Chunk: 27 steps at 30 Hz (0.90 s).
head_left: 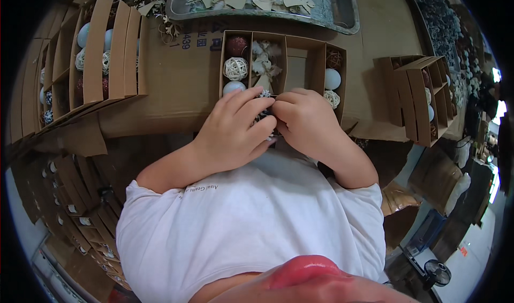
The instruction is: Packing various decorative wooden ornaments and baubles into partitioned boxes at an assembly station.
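Observation:
In front of my body, my left hand (235, 125) curls round dark pine cones (261, 116) with white tips, mostly hidden by its fingers. My right hand (309, 115) presses close against them, its fingers folded in a pinch; what it grips is hidden. Just beyond both hands lies a divided cardboard box (306, 39). Its left column has a dark red glitter ball (237, 46), a white wicker ball (235, 68) and a pale ball (234, 87). White figure ornaments (265, 62) fill the compartment beside them. A brown wicker ball (334, 58), a pale blue ball (332, 79) and a cream wicker ball (331, 99) line the right column.
A metal tray (342, 23) with wooden cut-out ornaments stands behind the box. Filled divided boxes flank the cardboard-covered table, one stack at left (94, 51) and one box at right (423, 97). A dark tray (436, 24) of pine cones sits far right.

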Motion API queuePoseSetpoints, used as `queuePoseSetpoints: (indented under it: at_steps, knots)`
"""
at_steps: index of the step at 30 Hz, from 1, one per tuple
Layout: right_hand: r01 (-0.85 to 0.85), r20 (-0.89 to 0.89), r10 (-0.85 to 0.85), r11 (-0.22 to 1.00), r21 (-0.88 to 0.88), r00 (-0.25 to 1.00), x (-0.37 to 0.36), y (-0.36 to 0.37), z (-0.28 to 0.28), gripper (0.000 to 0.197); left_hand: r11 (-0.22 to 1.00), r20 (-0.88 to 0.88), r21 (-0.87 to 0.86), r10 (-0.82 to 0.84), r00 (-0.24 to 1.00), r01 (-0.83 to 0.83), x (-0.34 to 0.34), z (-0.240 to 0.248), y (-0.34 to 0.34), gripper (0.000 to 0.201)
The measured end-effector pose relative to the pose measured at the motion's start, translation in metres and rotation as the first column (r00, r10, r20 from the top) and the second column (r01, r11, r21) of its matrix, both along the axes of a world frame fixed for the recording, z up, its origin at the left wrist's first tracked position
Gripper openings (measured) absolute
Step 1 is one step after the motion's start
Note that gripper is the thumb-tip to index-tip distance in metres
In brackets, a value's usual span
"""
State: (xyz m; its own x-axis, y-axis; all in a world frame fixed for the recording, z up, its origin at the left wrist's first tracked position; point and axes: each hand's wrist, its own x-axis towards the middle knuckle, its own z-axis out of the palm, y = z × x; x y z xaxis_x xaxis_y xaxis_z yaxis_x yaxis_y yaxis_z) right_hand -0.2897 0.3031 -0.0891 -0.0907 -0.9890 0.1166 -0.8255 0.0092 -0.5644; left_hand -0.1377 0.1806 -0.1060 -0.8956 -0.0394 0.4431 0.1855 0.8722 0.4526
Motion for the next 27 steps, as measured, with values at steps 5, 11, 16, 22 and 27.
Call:
queuePoseSetpoints:
  at_steps: [5, 11, 16, 22, 27]
  knots:
    - [-0.026, -0.047, 0.028, 0.999, 0.039, 0.999, 0.002, 0.002, 0.004, 0.008, 1.0, 0.063, 0.002, -0.025, 0.998, 0.025, -0.002, 0.003, 0.007, 0.036]
    - [0.044, 0.203, -0.01, 0.985, -0.166, 0.979, -0.006, 0.014, 0.001, 0.017, 0.999, 0.057, 0.031, -0.046, 0.997, 0.044, -0.012, -0.007, 0.011, 0.031]
    - [0.608, 0.609, -0.408, 0.779, -0.157, 0.68, -0.021, 0.05, -0.01, 0.011, 0.997, -0.011, -0.057, -0.05, 0.999, 0.049, -0.025, -0.003, 0.024, 0.031]
    - [0.587, 0.492, -0.427, 0.775, -0.232, 0.759, -0.019, 0.047, -0.02, 0.011, 0.982, 0.141, -0.176, 0.096, 0.985, -0.07, -0.036, 0.0, 0.02, 0.054]
    - [0.537, 0.353, -0.442, 0.808, -0.242, 0.825, -0.018, 0.039, -0.015, 0.012, 0.991, 0.26, -0.126, -0.015, 0.965, 0.05, -0.032, 0.002, 0.022, 0.057]
